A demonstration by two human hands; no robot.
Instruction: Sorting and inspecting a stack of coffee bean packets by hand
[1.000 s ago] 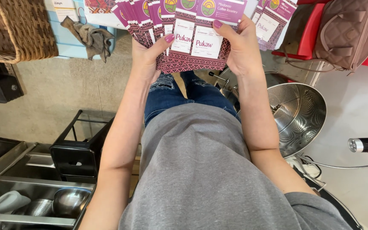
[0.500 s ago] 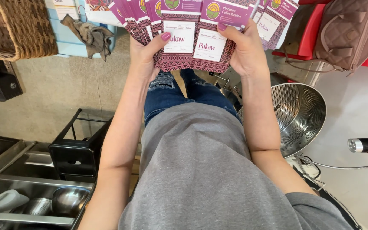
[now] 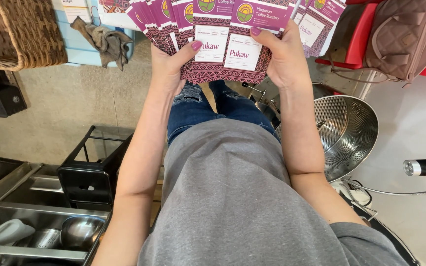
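I hold a fanned stack of purple patterned pouches [image 3: 232, 39] with white label panels out in front of me, above my knees. My left hand [image 3: 173, 64] grips the left side of the fan, thumb across a label. My right hand [image 3: 284, 56] grips the right side, thumb on the topmost pouch. The upper part of the fan is cut off by the top of the view. Below them are my grey shirt and blue ripped jeans.
A perforated steel round tray [image 3: 346, 130] lies right of my legs. A brown quilted bag [image 3: 400, 37] rests on a red seat. A wicker basket [image 3: 18, 32] and grey rag [image 3: 104, 42] are at upper left. A black stand [image 3: 92, 170] and steel shelf with bowls [image 3: 40, 231] sit lower left.
The fan of pouches has shifted slightly up in the view with both hands; my grip on it is unchanged.
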